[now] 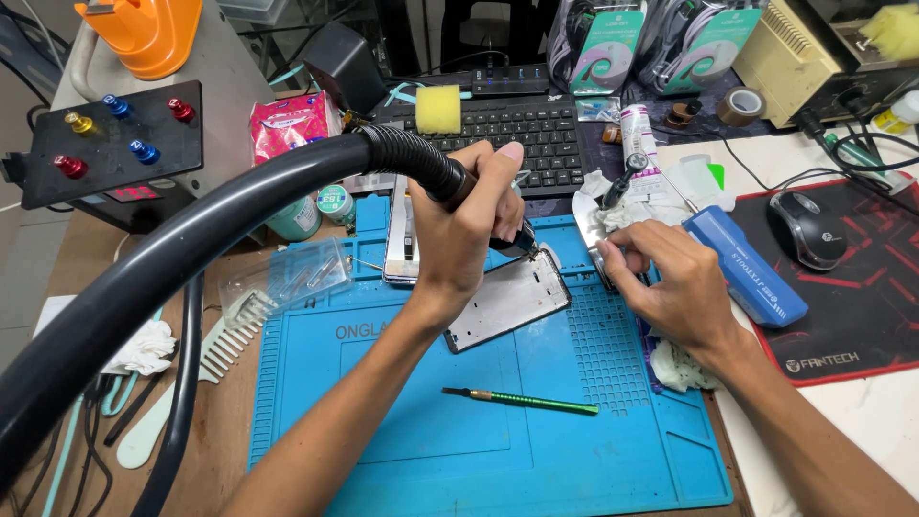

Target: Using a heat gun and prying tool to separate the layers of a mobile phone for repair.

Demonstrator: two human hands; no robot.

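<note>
My left hand grips the black handle of a hot-air tool, whose thick black hose arcs off to the lower left. Its nozzle points down at the upper corner of a grey phone frame lying tilted on the blue work mat. My right hand rests at the mat's right edge, fingers pinched on a thin dark tool just right of the frame. Whether that tool touches the frame is hidden by my fingers.
A green-handled pick lies on the mat below the frame. A blue case, mouse and red mouse pad sit to the right. A keyboard with a yellow sponge is behind; a clear plastic box and comb are left.
</note>
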